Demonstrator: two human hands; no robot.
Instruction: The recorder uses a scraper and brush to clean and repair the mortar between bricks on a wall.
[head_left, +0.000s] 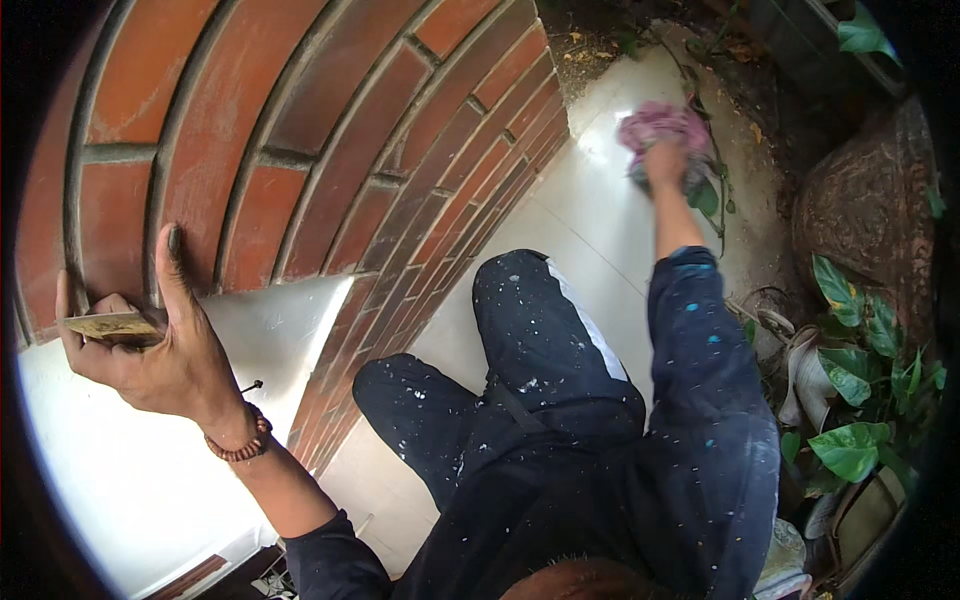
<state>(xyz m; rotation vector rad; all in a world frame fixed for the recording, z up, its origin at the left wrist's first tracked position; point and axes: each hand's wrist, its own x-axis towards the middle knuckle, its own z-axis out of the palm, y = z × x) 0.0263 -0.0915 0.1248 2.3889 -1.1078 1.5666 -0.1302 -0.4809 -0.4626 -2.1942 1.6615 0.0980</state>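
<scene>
My left hand [178, 362] is raised beside the brick wall [225, 150] at the left, its fingers curled around a thin, flat, yellowish-brown piece [112, 325]. The thumb points up along the bricks, with a dark smear on its tip. What the flat piece is made of I cannot tell. Far ahead on the right, my right hand [668, 165] presses a crumpled pinkish-purple cloth [660, 122] onto the pale tiled floor [590, 215]. That hand and the cloth are blurred, and the cloth hides most of the fingers.
My bent legs [545, 330], in dark paint-speckled trousers, take up the middle. Leafy plants [850, 450] and a large carved brown pot [865, 205] line the right side. A trailing vine [722, 200] lies by the cloth. A white surface [110, 450] lies below the left hand.
</scene>
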